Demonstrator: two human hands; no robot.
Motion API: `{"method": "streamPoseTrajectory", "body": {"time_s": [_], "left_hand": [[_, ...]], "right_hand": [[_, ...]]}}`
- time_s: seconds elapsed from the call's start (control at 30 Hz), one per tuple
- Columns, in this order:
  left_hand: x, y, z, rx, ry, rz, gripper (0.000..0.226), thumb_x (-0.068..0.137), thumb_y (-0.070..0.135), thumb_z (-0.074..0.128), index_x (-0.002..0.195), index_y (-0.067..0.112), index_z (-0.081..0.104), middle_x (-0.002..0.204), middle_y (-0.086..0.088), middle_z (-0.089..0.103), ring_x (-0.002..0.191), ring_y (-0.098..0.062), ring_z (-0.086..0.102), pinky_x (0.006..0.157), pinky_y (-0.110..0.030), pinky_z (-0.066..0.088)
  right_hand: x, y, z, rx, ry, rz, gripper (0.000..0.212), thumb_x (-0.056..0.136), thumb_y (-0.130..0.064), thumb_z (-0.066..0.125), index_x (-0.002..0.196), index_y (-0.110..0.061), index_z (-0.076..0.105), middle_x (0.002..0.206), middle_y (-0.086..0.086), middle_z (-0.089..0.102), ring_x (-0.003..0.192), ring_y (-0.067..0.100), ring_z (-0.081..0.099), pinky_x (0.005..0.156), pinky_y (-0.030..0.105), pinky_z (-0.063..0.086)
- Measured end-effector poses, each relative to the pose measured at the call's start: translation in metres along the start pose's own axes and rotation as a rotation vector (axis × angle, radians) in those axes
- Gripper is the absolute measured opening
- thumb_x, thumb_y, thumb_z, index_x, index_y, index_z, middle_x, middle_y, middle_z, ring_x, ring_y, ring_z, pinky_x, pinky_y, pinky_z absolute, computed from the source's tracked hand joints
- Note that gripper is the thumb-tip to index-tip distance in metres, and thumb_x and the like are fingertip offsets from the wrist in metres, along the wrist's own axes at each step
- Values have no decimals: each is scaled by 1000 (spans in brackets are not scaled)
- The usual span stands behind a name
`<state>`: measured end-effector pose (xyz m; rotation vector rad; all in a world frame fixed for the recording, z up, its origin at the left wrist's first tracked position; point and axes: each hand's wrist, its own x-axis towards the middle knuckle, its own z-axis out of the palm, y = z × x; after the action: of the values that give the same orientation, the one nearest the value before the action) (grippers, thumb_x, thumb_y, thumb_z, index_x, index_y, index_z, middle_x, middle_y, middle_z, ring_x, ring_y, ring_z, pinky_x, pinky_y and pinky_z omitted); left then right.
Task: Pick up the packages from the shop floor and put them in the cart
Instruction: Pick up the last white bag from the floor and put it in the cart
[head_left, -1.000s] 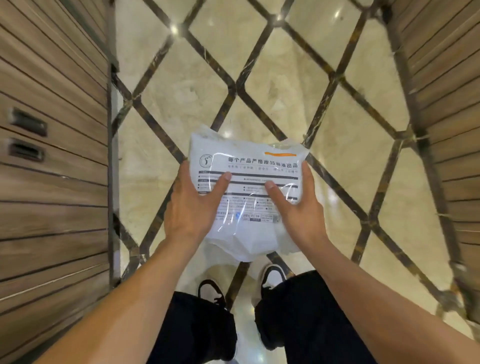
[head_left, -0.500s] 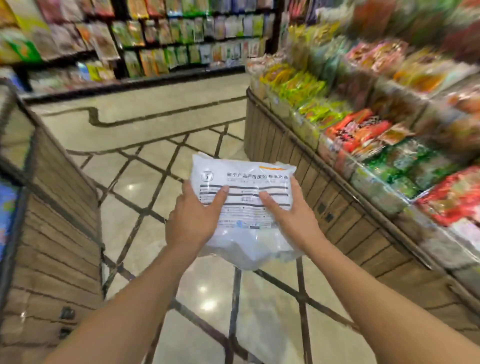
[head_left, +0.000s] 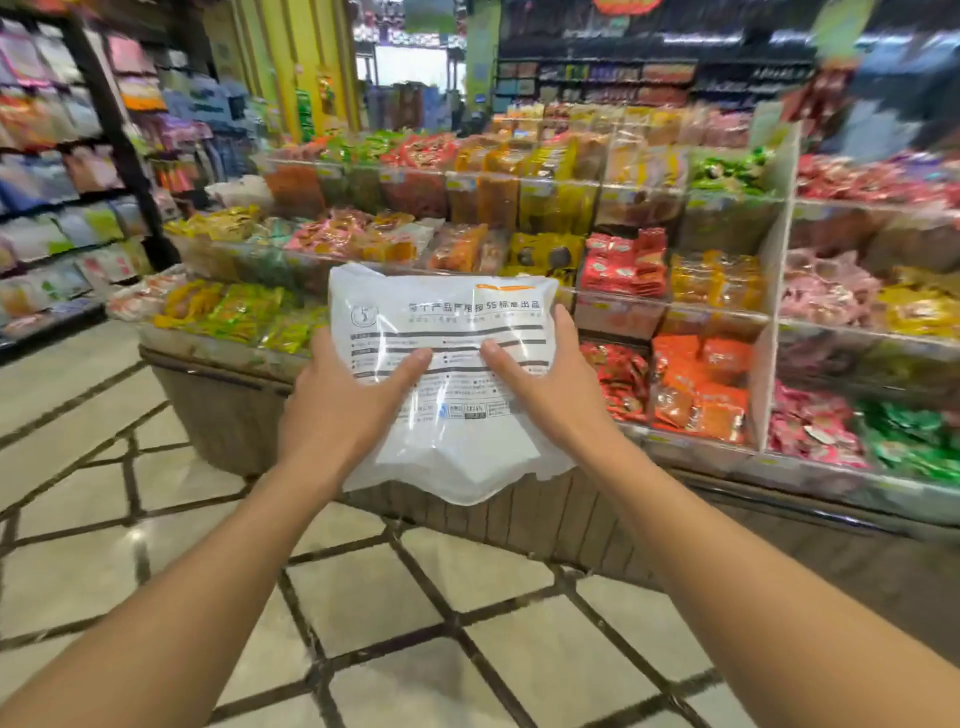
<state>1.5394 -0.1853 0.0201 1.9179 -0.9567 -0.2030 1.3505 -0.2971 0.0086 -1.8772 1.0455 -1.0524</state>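
Both hands, left (head_left: 337, 410) and right (head_left: 545, 395), grasp the white package (head_left: 452, 364) before the snack display (head_left: 675, 270).

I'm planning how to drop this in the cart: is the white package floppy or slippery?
Probably floppy: the white package sags below the left hand and right hand with a crumpled lower edge. Likely slick, as its film shows glossy glare. It seems light, pinched by thumbs and fingers alone.

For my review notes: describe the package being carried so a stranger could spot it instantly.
In front of the snack display stand, find the left hand and right hand. Both grip a white package, printed with black lines and text, unlike the colourful snack packs behind.
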Motion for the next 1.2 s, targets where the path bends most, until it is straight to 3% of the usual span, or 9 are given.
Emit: {"method": "streamPoseTrajectory", "body": {"time_s": [0.13, 0.23, 0.37, 0.5, 0.7, 0.8, 0.93, 1.03, 1.2], "left_hand": [[-28, 71, 72, -58, -159, 191, 92, 62, 95, 61, 129, 33, 57, 118, 11, 70, 103, -19, 69, 89, -49, 58], [-66, 130, 132, -80, -291, 296, 97, 59, 99, 58, 132, 35, 55, 123, 10, 69, 108, -23, 68, 92, -49, 56], [-135, 205, 211, -159, -441, 406, 93, 64, 89, 62, 136, 31, 52, 127, 9, 66, 113, -24, 66, 93, -48, 55], [-214, 276, 295, -207, -566, 487, 91, 65, 88, 61, 135, 30, 53, 124, 8, 67, 109, -25, 66, 88, -45, 54], [-345, 376, 412, -252, -759, 592, 78, 74, 82, 69, 131, 30, 56, 118, 12, 68, 102, -18, 66, 87, -40, 54], [-408, 415, 463, -262, -858, 666, 87, 67, 92, 64, 130, 33, 58, 117, 14, 71, 102, -18, 70, 88, -45, 58], [-489, 463, 521, -268, -977, 730, 83, 74, 80, 71, 135, 28, 52, 118, 11, 65, 106, -22, 66, 90, -44, 55], [-541, 501, 568, -277, -1058, 818, 88, 67, 94, 62, 135, 38, 55, 122, 18, 70, 107, -16, 70, 91, -47, 58], [-619, 563, 654, -335, -1184, 899, 80, 71, 90, 64, 131, 38, 52, 119, 20, 70, 103, -12, 70, 86, -40, 57]], "right_hand": [[-34, 22, -112, -67, 232, 95, 95, 68, -79, 69, 145, -32, 40, 135, -12, 61, 120, 15, 63, 99, 48, 53], [-65, 44, -197, -127, 361, 157, 90, 68, -83, 68, 139, -32, 48, 128, -13, 65, 113, 12, 65, 95, 44, 55], [-120, 76, -311, -181, 514, 235, 85, 74, -77, 70, 141, -30, 46, 131, -12, 63, 114, 14, 64, 95, 44, 54], [-178, 115, -424, -227, 645, 266, 93, 67, -88, 67, 139, -33, 51, 125, -15, 69, 110, 7, 68, 94, 42, 57], [-289, 154, -570, -233, 858, 386, 83, 73, -77, 71, 140, -35, 45, 125, -17, 64, 115, 10, 63, 98, 41, 52], [-335, 178, -629, -240, 950, 446, 89, 68, -83, 69, 140, -37, 46, 127, -14, 67, 115, 14, 66, 97, 45, 54], [-393, 201, -700, -258, 1066, 501, 76, 76, -71, 74, 138, -35, 48, 123, -15, 67, 106, 5, 66, 81, 27, 56], [-429, 221, -749, -254, 1165, 565, 64, 79, -64, 76, 131, -39, 48, 120, -14, 67, 106, 10, 67, 91, 41, 58], [-468, 262, -838, -323, 1293, 633, 67, 79, -64, 75, 133, -36, 47, 122, -11, 68, 108, 13, 67, 93, 43, 58]]}}
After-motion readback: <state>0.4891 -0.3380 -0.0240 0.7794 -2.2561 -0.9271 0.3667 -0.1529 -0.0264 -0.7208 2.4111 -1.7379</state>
